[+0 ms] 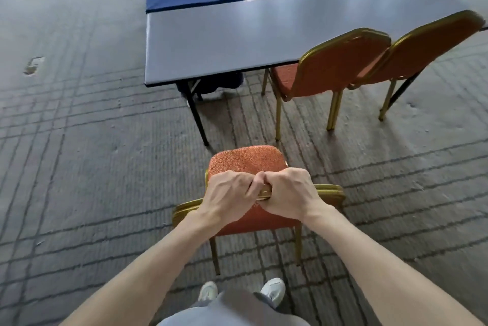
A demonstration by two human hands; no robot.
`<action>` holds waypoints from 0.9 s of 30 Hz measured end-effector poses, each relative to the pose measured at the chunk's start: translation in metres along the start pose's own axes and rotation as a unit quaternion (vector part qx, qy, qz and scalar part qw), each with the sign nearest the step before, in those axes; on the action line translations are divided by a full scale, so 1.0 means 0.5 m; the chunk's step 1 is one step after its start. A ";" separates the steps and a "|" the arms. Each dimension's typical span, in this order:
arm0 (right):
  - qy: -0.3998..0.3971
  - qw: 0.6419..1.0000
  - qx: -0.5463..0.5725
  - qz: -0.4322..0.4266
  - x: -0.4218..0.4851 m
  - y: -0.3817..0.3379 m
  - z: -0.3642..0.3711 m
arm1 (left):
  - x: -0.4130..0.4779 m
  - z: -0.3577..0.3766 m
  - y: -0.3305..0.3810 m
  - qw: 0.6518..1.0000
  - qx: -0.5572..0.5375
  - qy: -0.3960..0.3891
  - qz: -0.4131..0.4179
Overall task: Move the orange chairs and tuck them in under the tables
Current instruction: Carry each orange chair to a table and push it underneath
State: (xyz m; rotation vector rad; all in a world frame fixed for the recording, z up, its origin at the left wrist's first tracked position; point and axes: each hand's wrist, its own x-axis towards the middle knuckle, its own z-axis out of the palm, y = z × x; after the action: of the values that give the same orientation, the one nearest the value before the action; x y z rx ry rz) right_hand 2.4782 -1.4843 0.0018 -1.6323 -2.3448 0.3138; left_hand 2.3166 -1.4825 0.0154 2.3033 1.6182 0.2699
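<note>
The chair (pixel 247 160) has textured orange cloth and glossy gold metal; the table (pixel 224 40) looks smooth.

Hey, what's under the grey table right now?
Under the grey table: its black leg, a dark bundle I can't identify, and the seat front of an orange chair. The tabletop covers everything farther in.

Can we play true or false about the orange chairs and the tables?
1. The left hand and right hand both grip the held chair by the top of its backrest. True.
2. The held chair is tucked under the grey table. False: it is out on the floor, short of the table.
3. A near chair and a far chair stand at the grey table. True.
4. The shoes are black. False: they are white.
</note>
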 end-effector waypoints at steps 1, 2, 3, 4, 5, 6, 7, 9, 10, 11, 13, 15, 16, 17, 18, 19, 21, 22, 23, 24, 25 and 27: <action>0.001 1.000 -0.002 0.005 0.008 0.014 -0.002 | 0.008 -0.001 0.008 1.000 0.000 0.010 -0.002; 0.003 1.000 -0.006 0.011 0.016 0.026 -0.005 | 0.021 -0.002 0.017 1.000 -0.006 0.019 -0.009; 0.001 1.000 -0.009 0.017 0.023 0.034 -0.009 | 0.034 0.000 0.022 0.999 -0.024 0.026 -0.020; 0.004 1.000 -0.012 0.016 0.035 0.047 -0.015 | 0.051 0.000 0.030 0.998 -0.051 0.031 -0.032; 0.004 1.000 -0.010 0.016 0.045 0.047 -0.018 | 0.061 0.003 0.024 0.996 -0.073 0.041 -0.038; 0.007 1.000 -0.006 0.010 0.056 0.050 -0.020 | 0.071 0.003 0.019 0.994 -0.083 0.053 -0.040; 0.009 1.000 0.001 0.002 0.066 0.048 -0.022 | 0.077 0.002 0.010 0.994 -0.083 0.061 -0.040; 0.004 1.000 0.019 -0.013 0.090 0.052 -0.027 | 0.095 -0.004 -0.002 0.993 -0.085 0.068 -0.040; -0.005 0.999 0.024 -0.021 0.103 0.057 -0.030 | 0.106 -0.007 -0.006 0.993 -0.086 0.074 -0.041; -0.014 0.999 0.027 -0.026 0.112 0.061 -0.035 | 0.116 -0.010 -0.010 0.993 -0.085 0.078 -0.039; -0.013 0.999 0.029 -0.042 0.126 0.074 -0.043 | 0.137 -0.011 -0.012 0.993 -0.075 0.081 -0.031; 0.005 0.997 0.043 -0.057 0.139 0.087 -0.049 | 0.155 -0.013 -0.012 0.994 -0.067 0.083 -0.023; 0.013 0.997 0.044 -0.063 0.150 0.094 -0.050 | 0.168 -0.015 -0.014 0.994 -0.067 0.084 -0.022; 0.012 0.997 0.043 -0.064 0.162 0.096 -0.052 | 0.179 -0.018 -0.018 0.994 -0.068 0.086 -0.023; 0.012 0.997 0.038 -0.066 0.177 0.098 -0.052 | 0.192 -0.022 -0.024 0.993 -0.072 0.087 -0.022; 0.010 0.997 0.036 -0.066 0.191 0.100 -0.052 | 0.204 -0.027 -0.031 0.993 -0.076 0.086 -0.024; 0.013 0.997 0.036 -0.066 0.226 0.105 -0.056 | 0.236 -0.039 -0.047 0.993 -0.081 0.085 -0.027; 0.016 0.997 0.040 -0.062 0.247 0.110 -0.059 | 0.255 -0.045 -0.054 0.992 -0.084 0.088 -0.030; 0.015 0.997 0.046 -0.054 0.267 0.115 -0.063 | 0.276 -0.051 -0.061 0.992 -0.086 0.089 -0.035; 0.018 0.998 0.049 -0.047 0.295 0.122 -0.068 | 0.307 -0.059 -0.069 0.991 -0.089 0.088 -0.044; 0.020 0.998 0.052 -0.043 0.313 0.126 -0.072 | 0.327 -0.066 -0.075 0.991 -0.091 0.081 -0.051; 0.016 0.998 0.051 -0.036 0.374 0.142 -0.078 | 0.390 -0.082 -0.097 0.992 -0.092 0.061 -0.062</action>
State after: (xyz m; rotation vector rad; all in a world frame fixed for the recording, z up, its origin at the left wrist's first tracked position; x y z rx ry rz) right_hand 2.4919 -1.2837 0.0329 -1.4931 -2.3175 0.3839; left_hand 2.3275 -1.2782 0.0317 2.0768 1.7083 0.5173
